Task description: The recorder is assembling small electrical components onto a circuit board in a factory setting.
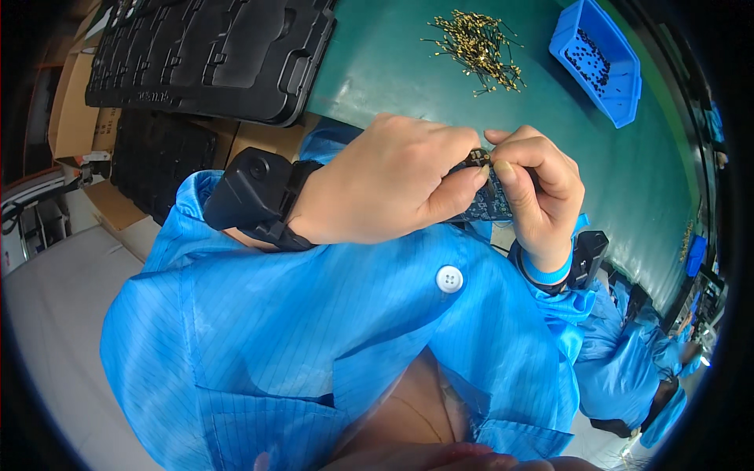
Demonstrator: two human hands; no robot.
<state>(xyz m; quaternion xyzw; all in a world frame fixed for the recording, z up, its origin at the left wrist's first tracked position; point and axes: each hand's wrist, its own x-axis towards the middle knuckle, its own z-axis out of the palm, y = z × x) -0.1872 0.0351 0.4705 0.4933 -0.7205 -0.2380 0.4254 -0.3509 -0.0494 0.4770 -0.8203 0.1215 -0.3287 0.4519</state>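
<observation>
A blue bin (620, 94) held small black parts (591, 59), while the left hand (385, 184) and right hand (542, 196) pinched a dark circuit board (488, 200), long axis running top to bottom.

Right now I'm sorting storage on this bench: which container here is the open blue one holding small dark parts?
The blue bin at the far right; the black trays are flat moulded ones.

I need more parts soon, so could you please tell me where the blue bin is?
In the head view, the blue bin sits at the upper right on the green mat, just right of the pile of gold pins.
</observation>
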